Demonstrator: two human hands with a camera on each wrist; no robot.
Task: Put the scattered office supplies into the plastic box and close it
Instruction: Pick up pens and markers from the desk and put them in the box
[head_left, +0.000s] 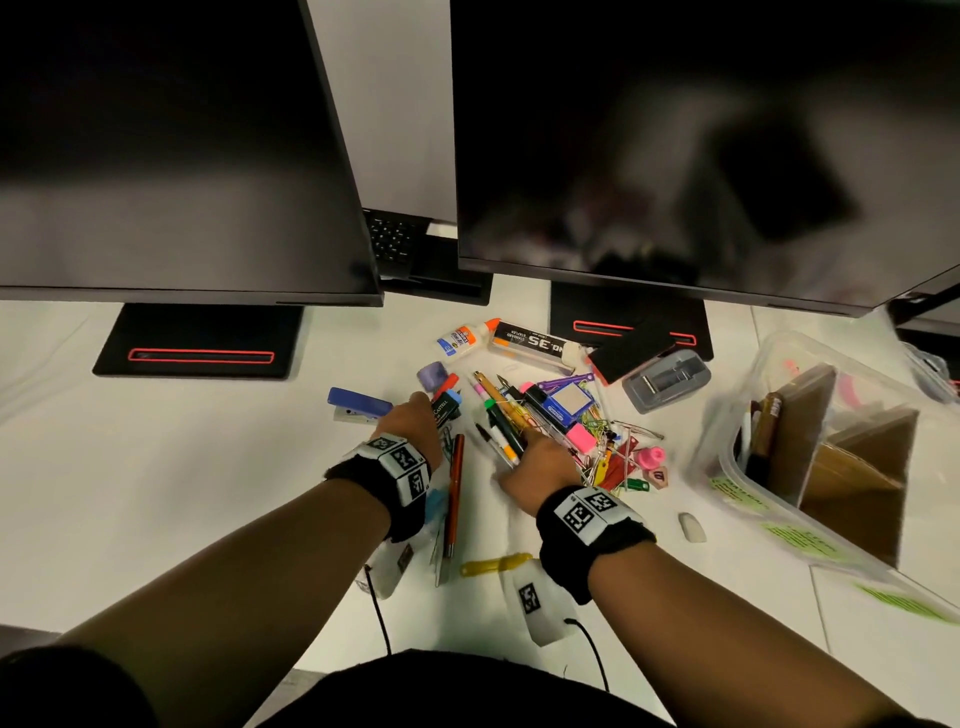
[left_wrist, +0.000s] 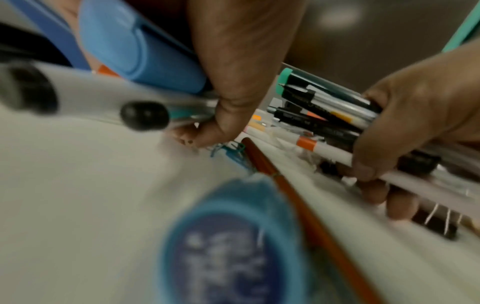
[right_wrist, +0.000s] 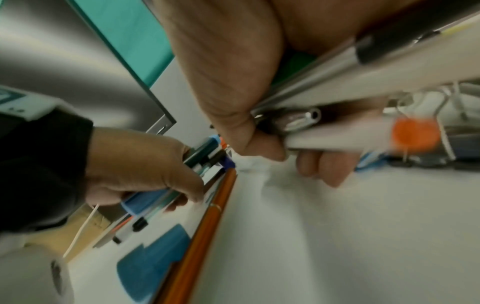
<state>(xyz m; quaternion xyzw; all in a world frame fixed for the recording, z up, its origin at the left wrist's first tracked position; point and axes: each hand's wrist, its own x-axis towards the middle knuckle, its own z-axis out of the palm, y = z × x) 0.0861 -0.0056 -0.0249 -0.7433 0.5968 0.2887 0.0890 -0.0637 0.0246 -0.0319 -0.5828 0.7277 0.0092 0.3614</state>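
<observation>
Scattered pens, markers, clips and erasers lie in a heap (head_left: 550, 415) on the white table. My left hand (head_left: 415, 415) grips a bundle of pens with a blue highlighter (left_wrist: 145, 55) at the heap's left side, its thumb (left_wrist: 228, 107) clamped over them. My right hand (head_left: 535, 452) grips a second bundle of pens (left_wrist: 324, 115) near the middle; the right wrist view shows its fingers (right_wrist: 322, 164) curled under those pens (right_wrist: 363, 86). The clear plastic box (head_left: 724, 452) stands open to the right, with cardboard dividers inside.
A red-brown pen (head_left: 456, 493) lies between my wrists. A glue bottle (head_left: 467, 338), staples box (head_left: 530, 345), blue stapler (head_left: 358, 405) and grey tape dispenser (head_left: 667, 382) ring the heap. A white eraser (head_left: 692, 526) lies near the box. Two monitors (head_left: 182, 156) overhang the back.
</observation>
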